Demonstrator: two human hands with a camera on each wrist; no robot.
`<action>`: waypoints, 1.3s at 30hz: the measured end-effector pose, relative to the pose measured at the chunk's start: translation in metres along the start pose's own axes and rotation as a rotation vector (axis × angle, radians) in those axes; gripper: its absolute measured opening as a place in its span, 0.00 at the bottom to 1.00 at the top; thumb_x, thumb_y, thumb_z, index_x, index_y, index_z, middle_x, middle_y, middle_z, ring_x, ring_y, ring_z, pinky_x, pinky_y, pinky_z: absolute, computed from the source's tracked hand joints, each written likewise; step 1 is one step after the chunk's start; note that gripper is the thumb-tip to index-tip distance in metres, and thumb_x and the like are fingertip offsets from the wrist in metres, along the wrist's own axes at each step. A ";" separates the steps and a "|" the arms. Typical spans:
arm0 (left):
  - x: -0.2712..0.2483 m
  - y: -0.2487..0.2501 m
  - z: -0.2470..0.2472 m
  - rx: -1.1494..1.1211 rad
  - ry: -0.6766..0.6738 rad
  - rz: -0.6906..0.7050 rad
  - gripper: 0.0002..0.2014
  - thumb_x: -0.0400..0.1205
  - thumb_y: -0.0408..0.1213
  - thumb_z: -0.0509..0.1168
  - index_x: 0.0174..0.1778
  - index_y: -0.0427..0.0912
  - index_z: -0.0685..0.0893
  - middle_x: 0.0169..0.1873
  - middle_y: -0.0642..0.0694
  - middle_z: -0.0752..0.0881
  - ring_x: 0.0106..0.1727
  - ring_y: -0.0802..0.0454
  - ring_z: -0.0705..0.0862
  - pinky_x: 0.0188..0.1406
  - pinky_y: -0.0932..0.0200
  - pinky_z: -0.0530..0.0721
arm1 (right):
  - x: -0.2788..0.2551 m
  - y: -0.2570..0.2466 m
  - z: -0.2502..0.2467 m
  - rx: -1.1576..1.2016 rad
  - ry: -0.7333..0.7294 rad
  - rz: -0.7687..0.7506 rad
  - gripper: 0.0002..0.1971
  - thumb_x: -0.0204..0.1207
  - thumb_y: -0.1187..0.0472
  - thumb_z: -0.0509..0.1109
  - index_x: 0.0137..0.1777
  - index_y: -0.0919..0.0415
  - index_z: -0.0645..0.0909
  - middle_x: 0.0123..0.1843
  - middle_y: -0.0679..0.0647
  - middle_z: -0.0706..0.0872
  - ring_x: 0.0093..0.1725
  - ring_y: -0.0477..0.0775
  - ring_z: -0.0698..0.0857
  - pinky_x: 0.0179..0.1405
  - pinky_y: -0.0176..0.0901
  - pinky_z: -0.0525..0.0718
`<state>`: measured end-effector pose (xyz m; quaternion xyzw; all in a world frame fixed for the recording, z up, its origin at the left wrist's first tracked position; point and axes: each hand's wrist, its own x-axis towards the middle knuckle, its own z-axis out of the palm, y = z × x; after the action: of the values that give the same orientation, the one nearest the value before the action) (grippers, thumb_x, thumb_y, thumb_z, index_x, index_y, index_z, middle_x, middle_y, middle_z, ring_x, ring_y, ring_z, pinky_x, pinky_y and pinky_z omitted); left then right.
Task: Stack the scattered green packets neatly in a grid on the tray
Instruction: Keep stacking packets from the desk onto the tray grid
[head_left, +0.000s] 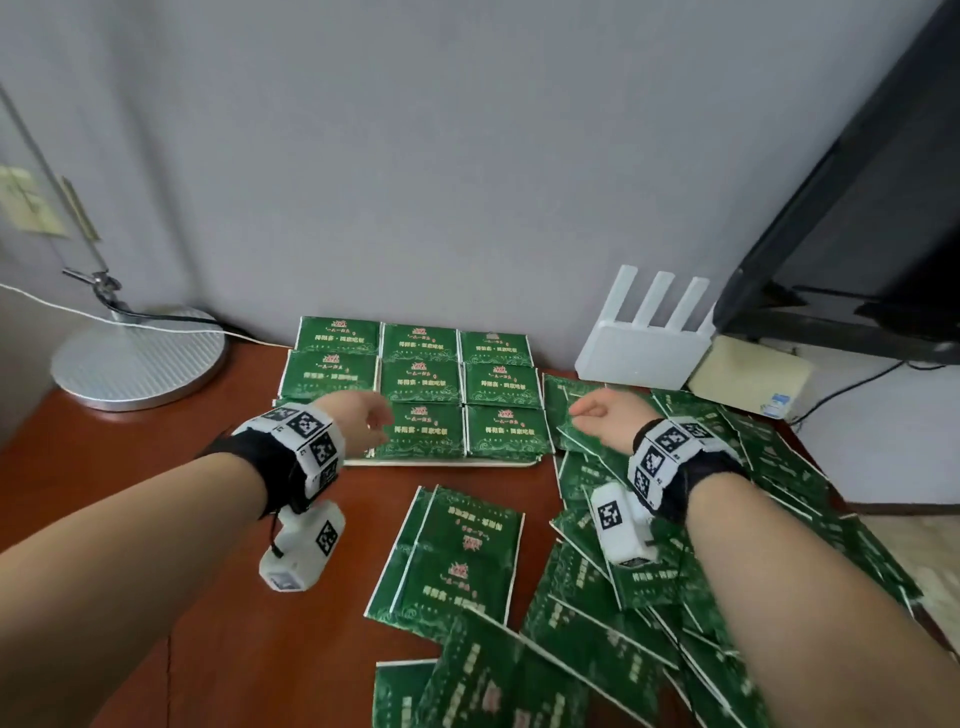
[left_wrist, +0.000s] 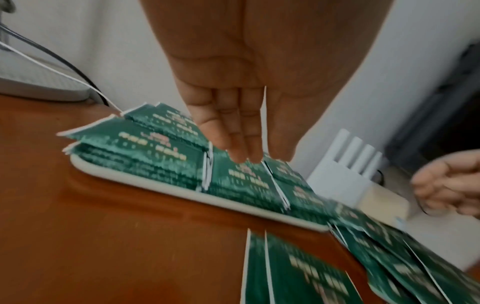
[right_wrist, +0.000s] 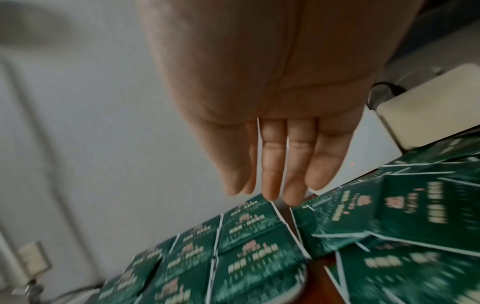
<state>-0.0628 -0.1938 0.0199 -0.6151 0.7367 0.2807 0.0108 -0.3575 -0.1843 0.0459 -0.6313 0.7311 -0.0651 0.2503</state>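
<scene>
the tray (left_wrist: 145, 182) lies on the desk (head_left: 156, 519) by the wall, and green packets (head_left: 421, 382) cover it in a three-by-three grid, several deep by the look of the stacked edges in the left wrist view. the loose packets (head_left: 649, 649) lie heaped right of the tray and in front of it, and a pair (head_left: 457, 551) lies alone just in front of the tray.

the left hand (head_left: 363, 421) hangs over the tray's near left cell, fingers (left_wrist: 233, 133) straight and pressed together, holding nothing. the right hand (head_left: 602, 421) hovers just right of the tray over the far end of the heap, fingers (right_wrist: 272, 164) also straight, close together and empty; whether the tips touch a packet i cannot tell.

the step in hand looks like the gap between a placement and the next pick. the next move calls for lifting one packet off the heap, probably with the right hand, which is nearest, without dragging its neighbours, then turning it print-up to match and laying it square on a cell. the piles look slippery, so a careless set-down could skew them.

a lamp base (head_left: 140, 358) stands left of the tray, a router (head_left: 644, 348) right of it.
</scene>
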 end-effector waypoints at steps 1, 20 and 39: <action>-0.013 0.001 0.008 0.017 -0.040 0.041 0.13 0.82 0.40 0.62 0.63 0.49 0.78 0.58 0.53 0.82 0.56 0.56 0.81 0.57 0.65 0.80 | -0.016 0.000 0.003 -0.030 -0.019 0.000 0.13 0.77 0.57 0.67 0.61 0.57 0.81 0.62 0.53 0.83 0.60 0.52 0.81 0.56 0.35 0.73; -0.118 -0.003 0.181 0.317 -0.130 0.195 0.35 0.77 0.50 0.67 0.77 0.48 0.60 0.74 0.48 0.67 0.76 0.47 0.64 0.76 0.50 0.64 | -0.151 0.038 0.185 -0.187 -0.190 0.297 0.25 0.68 0.51 0.76 0.64 0.50 0.73 0.64 0.56 0.78 0.64 0.57 0.75 0.64 0.51 0.77; -0.124 0.003 0.188 0.241 -0.099 0.048 0.35 0.72 0.58 0.69 0.74 0.50 0.66 0.69 0.48 0.70 0.71 0.47 0.67 0.70 0.50 0.72 | -0.161 0.050 0.160 0.497 0.123 0.376 0.25 0.78 0.70 0.65 0.74 0.60 0.66 0.65 0.60 0.79 0.47 0.55 0.82 0.55 0.53 0.85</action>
<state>-0.0973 -0.0015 -0.0918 -0.5771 0.7780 0.2205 0.1145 -0.3175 0.0148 -0.0675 -0.3996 0.8105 -0.2322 0.3598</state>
